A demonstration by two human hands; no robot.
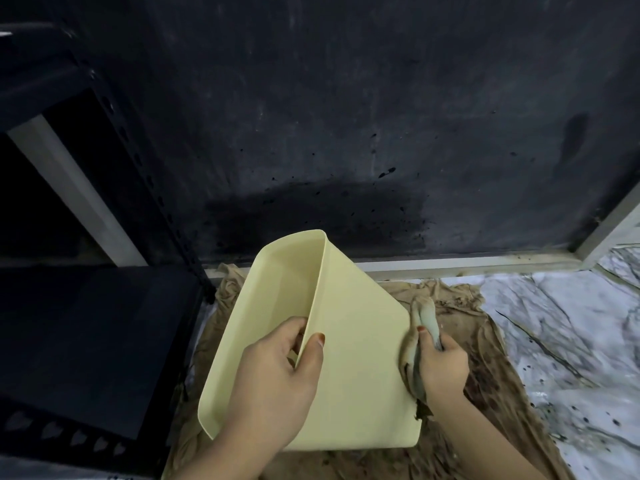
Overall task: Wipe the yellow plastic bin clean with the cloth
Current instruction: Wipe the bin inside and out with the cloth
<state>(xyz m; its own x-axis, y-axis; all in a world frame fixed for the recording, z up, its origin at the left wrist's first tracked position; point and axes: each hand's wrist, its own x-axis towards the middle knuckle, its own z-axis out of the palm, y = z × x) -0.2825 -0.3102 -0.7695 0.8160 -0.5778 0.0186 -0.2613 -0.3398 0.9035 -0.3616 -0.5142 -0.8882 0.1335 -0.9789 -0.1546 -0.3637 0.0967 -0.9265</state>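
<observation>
A black metal shelf [86, 341] stands at left beside a dark, spattered wall [346, 116]. At centre, the left hand [277, 379] pinches the rim of the tilted yellow plastic bin [356, 358], thumb outside and fingers inside, above a stained brown sheet [491, 375]. The right hand [443, 365] grips a bunched cloth [420, 341] against the bin's right edge, near the marble-patterned floor [571, 323].

The person is showing two bare forearms with no sleeves, and the left hand [277, 372] and right hand [441, 367] are wearing reddish-orange nail polish
</observation>
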